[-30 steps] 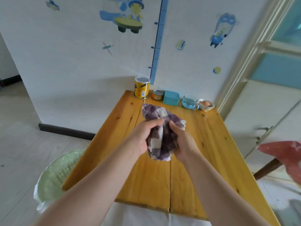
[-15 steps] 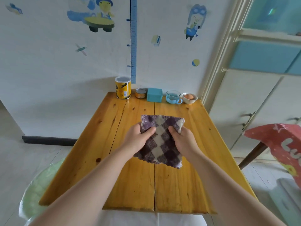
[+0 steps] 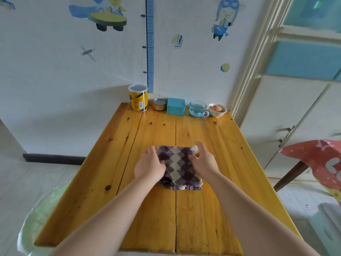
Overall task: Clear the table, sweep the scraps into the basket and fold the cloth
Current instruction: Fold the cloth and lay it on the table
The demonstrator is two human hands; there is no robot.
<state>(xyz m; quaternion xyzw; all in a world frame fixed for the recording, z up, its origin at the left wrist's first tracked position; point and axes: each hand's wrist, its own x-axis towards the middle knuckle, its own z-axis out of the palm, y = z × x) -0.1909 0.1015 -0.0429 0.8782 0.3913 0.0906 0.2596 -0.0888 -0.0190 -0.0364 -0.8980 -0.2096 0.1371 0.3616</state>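
Cloth (image 3: 178,166) folded flat on table (image 3: 147,215); left hand (image 3: 149,168) fingers grip its left edge, right hand (image 3: 203,163) fingers pinch far-right corner.

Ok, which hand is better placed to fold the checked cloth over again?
Right, probably. The right hand pinches the checked cloth at its far right corner, ready to carry it across, while the left hand holds the left edge and can anchor it.
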